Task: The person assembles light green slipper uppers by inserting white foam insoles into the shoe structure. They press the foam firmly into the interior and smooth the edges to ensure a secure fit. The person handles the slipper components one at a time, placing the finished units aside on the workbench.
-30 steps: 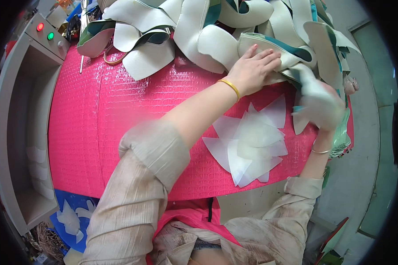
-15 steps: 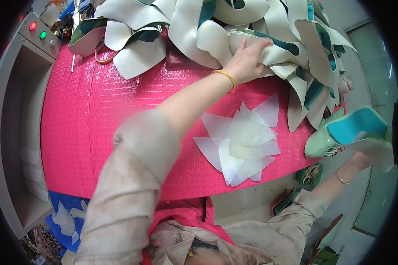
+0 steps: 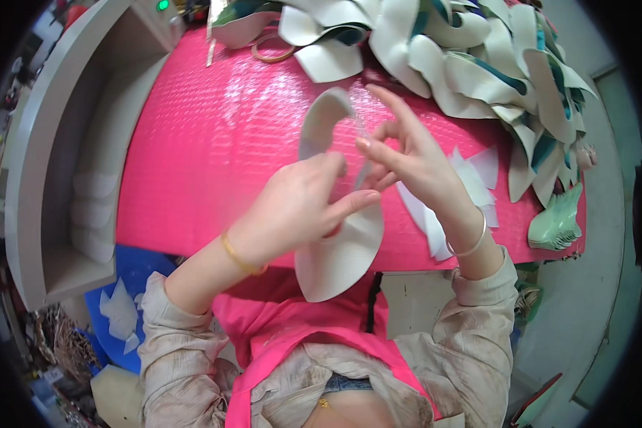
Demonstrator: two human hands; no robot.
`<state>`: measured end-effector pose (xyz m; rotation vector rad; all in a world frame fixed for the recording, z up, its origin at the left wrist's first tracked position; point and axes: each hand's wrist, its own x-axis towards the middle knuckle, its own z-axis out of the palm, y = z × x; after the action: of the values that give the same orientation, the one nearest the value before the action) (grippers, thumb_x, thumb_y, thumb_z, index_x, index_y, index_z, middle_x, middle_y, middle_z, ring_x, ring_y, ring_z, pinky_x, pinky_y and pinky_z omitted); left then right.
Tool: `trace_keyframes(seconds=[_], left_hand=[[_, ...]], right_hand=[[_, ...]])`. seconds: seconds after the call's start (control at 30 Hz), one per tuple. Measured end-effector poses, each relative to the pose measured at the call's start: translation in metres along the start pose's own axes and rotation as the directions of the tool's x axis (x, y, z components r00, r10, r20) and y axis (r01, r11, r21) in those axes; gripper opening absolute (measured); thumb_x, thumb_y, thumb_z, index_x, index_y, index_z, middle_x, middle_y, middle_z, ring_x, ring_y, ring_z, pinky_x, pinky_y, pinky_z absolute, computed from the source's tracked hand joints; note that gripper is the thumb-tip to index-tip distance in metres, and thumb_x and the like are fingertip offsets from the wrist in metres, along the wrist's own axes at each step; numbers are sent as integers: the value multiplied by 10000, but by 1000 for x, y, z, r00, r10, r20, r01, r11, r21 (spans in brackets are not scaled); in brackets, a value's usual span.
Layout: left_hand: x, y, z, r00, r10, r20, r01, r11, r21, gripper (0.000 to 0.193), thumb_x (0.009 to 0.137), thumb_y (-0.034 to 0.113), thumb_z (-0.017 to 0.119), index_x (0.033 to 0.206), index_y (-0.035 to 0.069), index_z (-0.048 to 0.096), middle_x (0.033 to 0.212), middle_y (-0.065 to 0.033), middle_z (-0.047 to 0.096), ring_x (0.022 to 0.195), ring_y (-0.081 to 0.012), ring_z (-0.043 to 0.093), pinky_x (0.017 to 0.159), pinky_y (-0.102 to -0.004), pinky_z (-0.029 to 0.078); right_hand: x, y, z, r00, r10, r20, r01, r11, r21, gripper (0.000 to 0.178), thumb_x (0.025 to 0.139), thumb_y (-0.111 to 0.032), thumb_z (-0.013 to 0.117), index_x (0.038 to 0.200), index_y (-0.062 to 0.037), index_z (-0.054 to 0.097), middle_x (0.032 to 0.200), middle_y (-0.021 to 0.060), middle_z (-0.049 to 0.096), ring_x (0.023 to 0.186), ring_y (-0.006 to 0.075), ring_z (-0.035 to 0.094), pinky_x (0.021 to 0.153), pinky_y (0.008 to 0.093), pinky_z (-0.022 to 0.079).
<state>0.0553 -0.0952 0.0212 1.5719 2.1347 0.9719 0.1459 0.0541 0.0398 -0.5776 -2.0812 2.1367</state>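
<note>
Centrally, above the pink apron (image 3: 253, 314) at the bottom of the frame, a white curved piece (image 3: 337, 260) is held up, its far end bending round at mid-frame. The left hand (image 3: 289, 203) grasps its middle, thumb lying across it. The right hand (image 3: 424, 160) is half curled at the piece's right edge, index finger extended; whether it pinches anything I cannot tell. Right of centre, partly behind that wrist, translucent sheets (image 3: 481, 171) overlap on the pink table (image 3: 185, 143). A pale green form (image 3: 558, 220) sits farther right. White pieces with teal linings (image 3: 471, 84) heap across the upper right.
</note>
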Motion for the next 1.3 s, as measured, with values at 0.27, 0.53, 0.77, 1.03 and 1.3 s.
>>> trace_keyframes(seconds=[0.27,0.53,0.77,1.03,1.3], left_hand=[[-31,-68,5,965,-261,34,239,816,-526,284,789,5,541,1066,-54,520,852,-84,630,793,-130,604,685,-263,476],[-28,-57,-23,964,-228,135,247,588,-771,394,791,101,639,1126,-40,488,914,-92,621,804,-133,611,702,-248,498],[-28,-42,-18,961,-276,4,181,619,-764,365,790,71,634,1112,-47,509,901,-100,624,764,-121,615,643,-244,511],[-28,-25,-34,962,-120,-243,45,955,-295,406,787,60,630,1148,-67,494,897,-74,634,753,-78,581,671,-211,481],[-27,-36,-27,967,-244,-75,137,745,-653,308,784,63,619,1063,-47,548,868,-76,632,745,-93,592,648,-229,489]], right_hand=[[5,37,9,980,-194,-49,185,973,-139,303,879,-129,489,1163,-22,495,868,69,580,708,136,605,629,235,490],[4,49,49,835,-550,29,452,654,-606,128,709,14,634,807,3,553,741,91,541,680,198,574,583,284,454],[-2,49,67,761,-631,-149,414,650,-638,74,757,5,574,817,11,530,760,114,519,667,249,554,570,331,435],[-22,30,62,865,-502,-17,429,756,-495,87,781,4,542,861,17,508,798,135,516,720,267,556,623,341,443],[-1,40,68,735,-673,-77,464,582,-668,109,742,-4,593,831,3,532,786,119,519,687,252,556,615,342,442]])
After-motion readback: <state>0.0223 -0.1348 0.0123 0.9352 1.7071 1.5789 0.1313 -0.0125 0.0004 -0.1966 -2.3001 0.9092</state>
